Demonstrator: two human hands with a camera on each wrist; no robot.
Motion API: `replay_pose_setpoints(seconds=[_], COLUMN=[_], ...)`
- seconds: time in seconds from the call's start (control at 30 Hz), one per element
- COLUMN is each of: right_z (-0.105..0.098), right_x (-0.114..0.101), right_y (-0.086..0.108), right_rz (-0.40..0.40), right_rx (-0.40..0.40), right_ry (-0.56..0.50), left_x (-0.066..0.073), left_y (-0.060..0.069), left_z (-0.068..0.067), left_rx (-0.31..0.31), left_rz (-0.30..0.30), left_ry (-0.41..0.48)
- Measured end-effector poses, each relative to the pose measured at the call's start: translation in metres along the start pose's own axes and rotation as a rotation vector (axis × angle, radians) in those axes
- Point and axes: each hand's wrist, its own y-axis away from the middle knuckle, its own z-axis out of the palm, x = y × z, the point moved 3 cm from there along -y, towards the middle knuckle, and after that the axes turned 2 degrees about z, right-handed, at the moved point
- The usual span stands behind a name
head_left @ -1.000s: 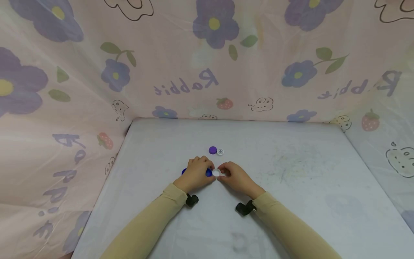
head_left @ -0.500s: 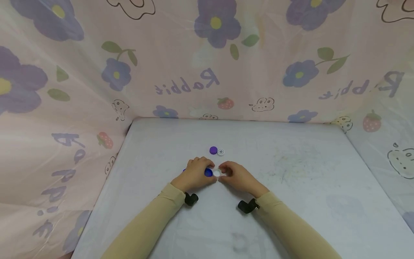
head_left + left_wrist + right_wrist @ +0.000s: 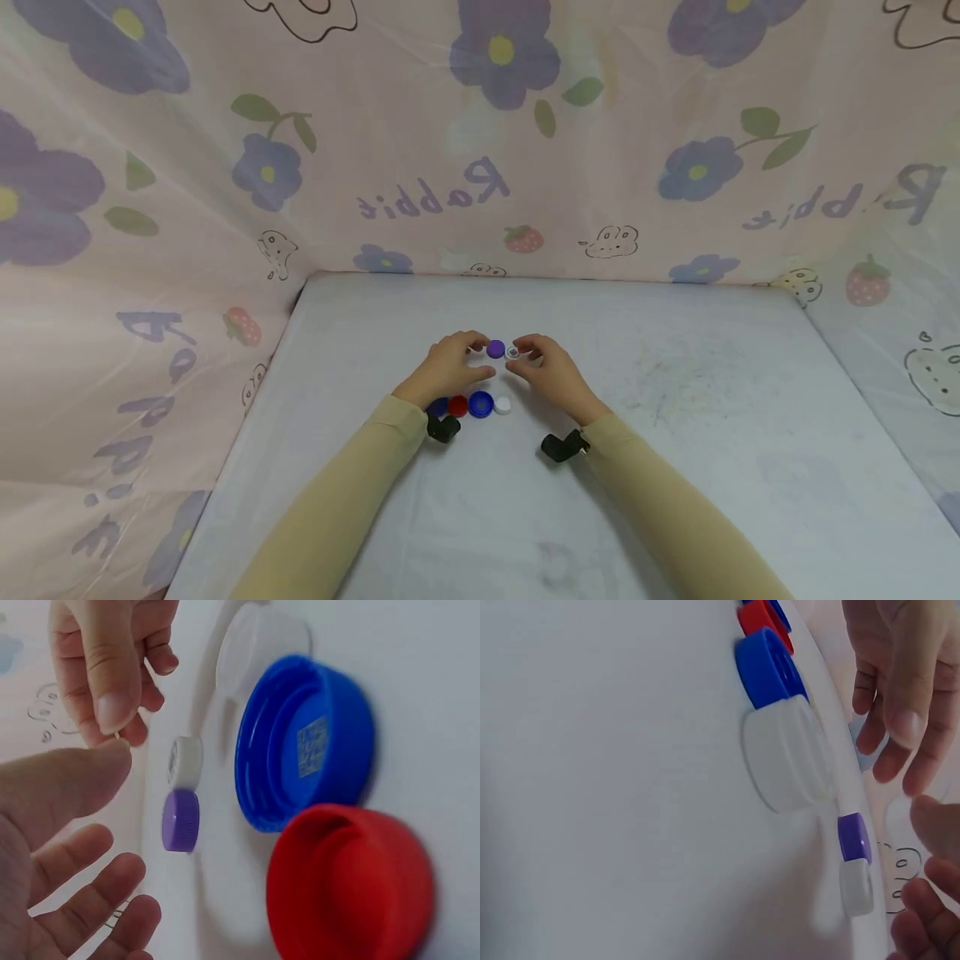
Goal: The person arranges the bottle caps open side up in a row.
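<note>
A purple bottle cap (image 3: pixel 496 349) and a small white cap (image 3: pixel 512 352) with a mark on top lie side by side. My left hand (image 3: pixel 446 367) is left of the purple cap, thumb and fingers spread. My right hand (image 3: pixel 551 375) is right of the white cap, fingers bent loosely. In the left wrist view both hands hover past the two caps, holding nothing. Nearer me lies a row: a larger white cap (image 3: pixel 787 756), a blue cap (image 3: pixel 304 742) with a code square inside, a red cap (image 3: pixel 352 885), and another blue cap (image 3: pixel 437 407) partly hidden by my left wrist.
The caps lie on a white-covered table (image 3: pixel 712 467). Curtains (image 3: pixel 420 133) printed with flowers and rabbits hang at the back and both sides. A black camera mount (image 3: pixel 564 447) sticks out from my right wrist, another (image 3: pixel 444 428) from my left.
Both hands have moved away from me, from around the larger white and blue caps to beside the purple and small white caps. The near row, including the red cap, is uncovered.
</note>
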Motion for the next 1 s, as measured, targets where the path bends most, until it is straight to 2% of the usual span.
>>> replay_pose_setpoints(seconds=[0.23,0.53,0.73,1.0], right_z=[0.009,0.018,0.021,0.023], right_x=[0.003,0.013,0.016,0.014], right_y=[-0.02,-0.034,-0.038,-0.04], right_rz=[0.012,0.017,0.003,-0.037], right_rx=[0.021,0.01,0.031,0.059], right_ry=[-0.002,0.006,0.069,0.136], left_x=[-0.007,-0.014,-0.018,-0.018], left_y=[-0.018,-0.029,-0.035,-0.036], left_z=[0.002,0.009,0.015,0.018], left_rx=[-0.02,-0.054,-0.039,0.003], left_rz=[-0.069,-0.089,-0.094,-0.113], left_ry=[0.041,0.098,0.056,0.012])
